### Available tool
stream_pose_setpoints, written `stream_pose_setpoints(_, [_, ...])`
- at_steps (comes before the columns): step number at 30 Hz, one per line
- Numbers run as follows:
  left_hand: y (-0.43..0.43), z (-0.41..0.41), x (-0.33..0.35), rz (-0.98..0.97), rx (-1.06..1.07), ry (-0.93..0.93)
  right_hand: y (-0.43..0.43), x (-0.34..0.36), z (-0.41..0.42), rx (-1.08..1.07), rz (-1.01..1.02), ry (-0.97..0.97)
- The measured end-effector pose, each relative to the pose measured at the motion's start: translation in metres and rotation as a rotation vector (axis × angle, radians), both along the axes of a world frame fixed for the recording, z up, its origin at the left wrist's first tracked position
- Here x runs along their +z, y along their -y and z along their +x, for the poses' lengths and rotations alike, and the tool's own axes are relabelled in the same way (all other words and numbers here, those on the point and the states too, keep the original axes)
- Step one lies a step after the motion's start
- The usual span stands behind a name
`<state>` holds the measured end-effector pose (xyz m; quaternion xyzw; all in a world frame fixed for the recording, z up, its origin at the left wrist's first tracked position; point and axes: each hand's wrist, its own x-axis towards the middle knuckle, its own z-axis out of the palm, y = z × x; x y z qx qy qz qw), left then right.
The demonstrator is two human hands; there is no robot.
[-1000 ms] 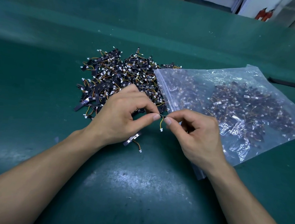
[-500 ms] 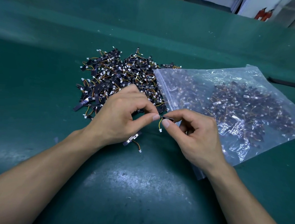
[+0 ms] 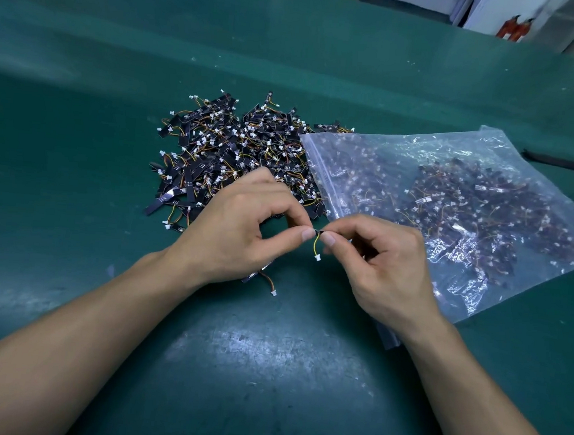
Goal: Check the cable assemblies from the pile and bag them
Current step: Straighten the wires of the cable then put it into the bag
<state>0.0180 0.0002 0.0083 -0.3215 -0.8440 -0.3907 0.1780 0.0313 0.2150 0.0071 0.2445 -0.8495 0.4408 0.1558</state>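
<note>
A pile of small cable assemblies point(image 3: 235, 155), black strips with yellow-orange wires and white plugs, lies on the green table. To its right lies a clear zip bag point(image 3: 458, 210) holding many more of them, its mouth toward the pile. In front of the pile, my left hand point(image 3: 239, 234) and my right hand point(image 3: 382, 259) pinch one cable assembly point(image 3: 317, 245) between thumbs and forefingers. Its yellow wire and white plug hang down between the fingertips. Another single assembly point(image 3: 267, 281) lies on the table partly under my left hand.
The green mat point(image 3: 266, 370) covers the whole table and rises into a raised back edge point(image 3: 292, 46). A dark strip point(image 3: 564, 162) lies at the far right behind the bag. Shelving and red objects point(image 3: 513, 27) stand beyond the table.
The fingertips have shifted slightly on the held assembly, and its dangling wire has swung a little. Both hands stay in the same place.
</note>
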Motion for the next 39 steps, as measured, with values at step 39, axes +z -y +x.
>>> stream_pose_setpoints(39, [-0.0004,0.0004,0.0015,-0.005,0.021,-0.046,0.0008,0.0010,0.0023,-0.037,-0.037,0.019])
